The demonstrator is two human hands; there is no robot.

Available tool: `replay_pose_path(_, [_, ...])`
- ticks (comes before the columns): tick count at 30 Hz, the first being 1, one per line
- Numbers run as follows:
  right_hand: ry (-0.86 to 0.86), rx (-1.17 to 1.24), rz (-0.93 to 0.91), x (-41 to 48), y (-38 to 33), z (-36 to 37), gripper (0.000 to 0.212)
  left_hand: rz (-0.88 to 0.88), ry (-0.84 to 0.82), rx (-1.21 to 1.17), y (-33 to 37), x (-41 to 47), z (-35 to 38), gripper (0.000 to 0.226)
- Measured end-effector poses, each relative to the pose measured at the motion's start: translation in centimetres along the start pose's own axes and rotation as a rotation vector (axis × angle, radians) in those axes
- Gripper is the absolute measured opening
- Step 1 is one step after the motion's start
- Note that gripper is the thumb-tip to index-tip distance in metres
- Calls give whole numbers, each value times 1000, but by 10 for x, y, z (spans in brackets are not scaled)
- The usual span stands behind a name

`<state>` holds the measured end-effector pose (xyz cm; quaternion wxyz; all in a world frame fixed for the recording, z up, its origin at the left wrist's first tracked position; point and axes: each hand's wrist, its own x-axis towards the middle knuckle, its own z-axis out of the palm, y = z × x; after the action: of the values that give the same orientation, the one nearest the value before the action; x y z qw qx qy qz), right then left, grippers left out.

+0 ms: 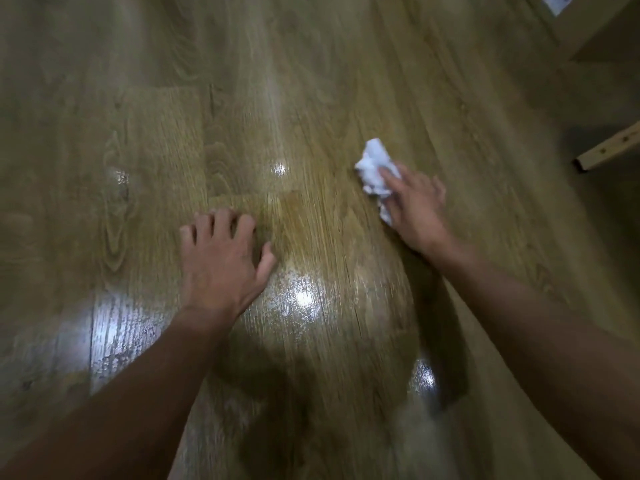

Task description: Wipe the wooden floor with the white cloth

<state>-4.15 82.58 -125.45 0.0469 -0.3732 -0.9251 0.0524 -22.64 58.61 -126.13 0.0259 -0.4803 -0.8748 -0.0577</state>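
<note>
The wooden floor fills the view, brown planks with bright glare spots. A crumpled white cloth lies on the floor right of centre. My right hand lies on top of it with fingers stretched forward, pressing it to the boards; part of the cloth sticks out past my fingertips and beside my thumb. My left hand is spread on the bare floor to the left, fingertips bent down against the wood, holding nothing. The picture is blurred by motion.
A light wooden bar juts in from the right edge. A brown cardboard box with a white label sits at the top right corner. My shadow darkens the floor near the bottom centre.
</note>
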Motion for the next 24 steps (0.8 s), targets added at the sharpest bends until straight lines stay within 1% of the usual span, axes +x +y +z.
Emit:
replay_pose_path(1, [15,11,160,13,9,-3,46,2,-15,14,0,0,0,45])
replay_pose_path(2, [29,9,278,22,10,-6,44,3,-27,23,0,0,0,46])
replay_pose_path(4, [66,-15,380,28,-9,-6,41,4,-34,31,0,0,-1,47])
replay_pose_path(6, [70,-9,340,11,-39,-2,43,6,-32,26,0,0,-1,47])
replay_pose_path(8, [36,74,184,-21,-68,0,47,3,-17,16,0,0,-1,46])
replay_pose_path(10, [4,293,55,-51,-87,-5,45,4,7,11,1,0,-1,43])
replay_pose_path(11, [16,440,51,-61,-89,-13,41,6,15,14,1,0,-1,41])
replay_pose_path(12, [24,602,102,-65,-88,-24,37,8,18,17,1,0,-1,40])
replay_pose_path(13, [37,760,191,-64,-84,-37,32,10,20,18,0,-1,-1,40])
replay_pose_path(14, [42,878,290,-60,-72,-47,28,14,19,16,0,-1,-2,40])
replay_pose_path(15, [38,936,377,-54,-54,-55,25,17,18,13,0,-1,-2,40])
replay_pose_path(16, [27,936,459,-46,-34,-61,26,17,13,13,1,-1,-2,40])
replay_pose_path(17, [21,883,539,-37,-14,-62,31,15,5,17,1,-1,-3,39])
replay_pose_path(18, [30,776,608,-29,2,-64,37,14,-6,25,0,-2,-3,39])
replay_pose_path(20, [148,529,682,-23,19,-62,43,18,-20,37,0,-2,-3,39])
replay_pose_path(22, [266,381,664,-29,19,-56,41,21,-27,25,0,-1,-3,38])
replay_pose_path(23, [252,331,635,-36,16,-50,41,16,-32,20,1,-1,-3,38])
replay_pose_path(24, [182,268,602,-44,14,-40,46,10,-32,18,2,0,-4,38])
